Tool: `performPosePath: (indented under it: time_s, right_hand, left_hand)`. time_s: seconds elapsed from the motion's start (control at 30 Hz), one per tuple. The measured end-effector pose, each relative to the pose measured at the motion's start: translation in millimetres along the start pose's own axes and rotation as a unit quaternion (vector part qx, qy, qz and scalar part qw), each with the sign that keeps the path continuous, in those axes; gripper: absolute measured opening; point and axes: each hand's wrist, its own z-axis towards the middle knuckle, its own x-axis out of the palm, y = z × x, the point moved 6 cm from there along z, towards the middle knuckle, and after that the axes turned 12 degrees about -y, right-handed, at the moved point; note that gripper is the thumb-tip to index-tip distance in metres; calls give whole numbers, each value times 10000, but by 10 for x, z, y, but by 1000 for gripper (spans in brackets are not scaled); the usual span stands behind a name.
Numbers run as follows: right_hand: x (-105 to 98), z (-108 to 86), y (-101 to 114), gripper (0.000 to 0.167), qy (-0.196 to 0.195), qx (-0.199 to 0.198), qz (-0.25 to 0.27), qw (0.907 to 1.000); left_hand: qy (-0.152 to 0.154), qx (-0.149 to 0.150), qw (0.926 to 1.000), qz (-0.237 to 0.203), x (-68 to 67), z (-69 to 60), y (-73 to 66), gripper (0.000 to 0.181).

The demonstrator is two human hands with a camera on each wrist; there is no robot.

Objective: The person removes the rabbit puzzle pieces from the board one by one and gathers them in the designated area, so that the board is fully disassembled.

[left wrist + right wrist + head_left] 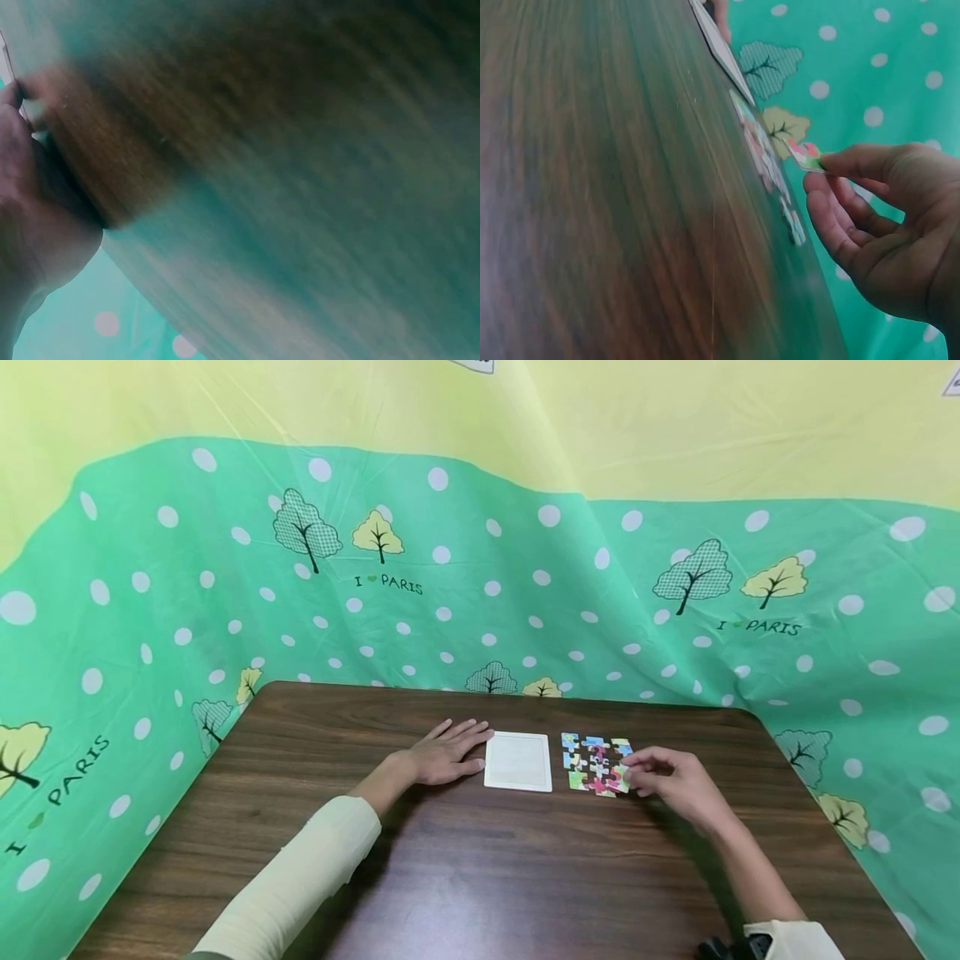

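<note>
My right hand pinches a small pink-and-green jigsaw piece between thumb and fingertips. In the right wrist view that piece is held up off the table. Beside it, several colourful jigsaw pieces lie on the table in a loose square with small gaps. A white square puzzle tray lies flat to their left, with nothing on it. My left hand rests palm down with fingers spread, its fingertips at the tray's left edge. The left wrist view shows only part of that hand, blurred.
A dark wood-grain table carries everything. Behind it and at the sides hangs a green and yellow curtain with white dots and printed trees. A dark strap sits at my right wrist by the sleeve.
</note>
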Motion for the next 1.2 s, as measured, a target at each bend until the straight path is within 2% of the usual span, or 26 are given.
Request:
performPosePath:
  time_s: [0.27,0.57,0.9,1.2]
  right_hand:
    - [-153,-32,-198,30,69,373,-163,9991]
    - [-211,-26,-310,32,217,686,-279,9970]
    - [-155,-3,-354,29,43,602,-758,9953]
    - [-78,5,-350,26,16,524,-774,9956]
  left_hand:
    - [80,-61,9999,-10,-3,10,-5,73]
    - [53,2,10000,23,9,25,10,72]
    - [80,-63,9999,51,22,21,12,73]
    - [34,-13,9999,149,18,10,-1,73]
